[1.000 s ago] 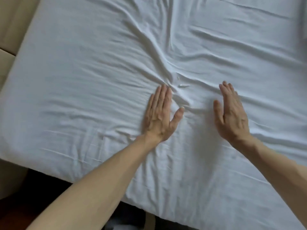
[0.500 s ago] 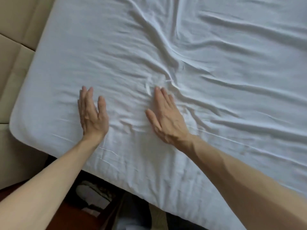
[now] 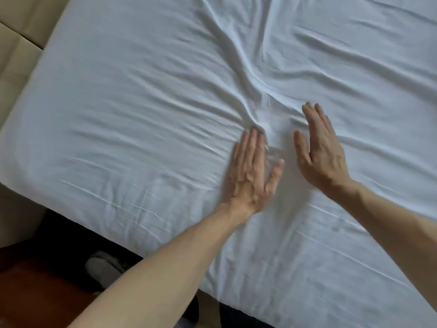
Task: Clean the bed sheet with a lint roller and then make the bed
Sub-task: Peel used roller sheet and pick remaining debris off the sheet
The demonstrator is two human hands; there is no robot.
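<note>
A white bed sheet (image 3: 132, 95) covers the mattress and fills most of the head view. It is creased, with long folds running to a bunched knot just above my fingers. My left hand (image 3: 250, 171) lies flat on the sheet, palm down, fingers together and thumb out. My right hand (image 3: 321, 152) rests flat a little to its right and slightly farther up, fingers straight. A narrow strip of wrinkled sheet shows between the two hands. Neither hand holds anything. No lint roller is in view.
A beige padded surface (image 3: 16, 58) borders the bed on the left. Below the near edge of the mattress lie dark floor, a reddish-brown wooden surface (image 3: 35, 294) and a grey slipper (image 3: 101, 268).
Half a second ago both hands lay farther left, near the bed's left corner. Now they sit close together at the bunched creases in the middle, much as one second ago.
</note>
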